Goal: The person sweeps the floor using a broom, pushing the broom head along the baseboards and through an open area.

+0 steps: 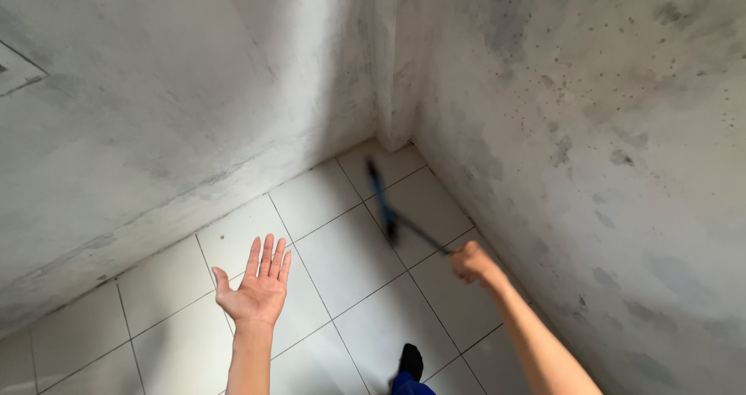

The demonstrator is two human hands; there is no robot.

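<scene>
Two rough, grey-white plastered walls (155, 92) streaked with dark mould spots meet in a corner at about 12 o'clock, and a floor of glossy white square tiles (334, 263) with thin dark grout lines runs up to them. The long, thin dark tool with a blue head (386, 204) is blurred with motion — it lies over the tiles at 12 o'clock from the right hand (471, 263), whose fingers are closed tight around its handle end. The left hand (258, 290) hangs at 9 o'clock from the right, palm up, fingers spread wide, holding nothing. At 6 o'clock a dark shoe tip and blue trouser leg (408, 368) show. Judging by the blur, firm, short strokes kept low — away from the wall — would keep the head under control on slick tile.
</scene>
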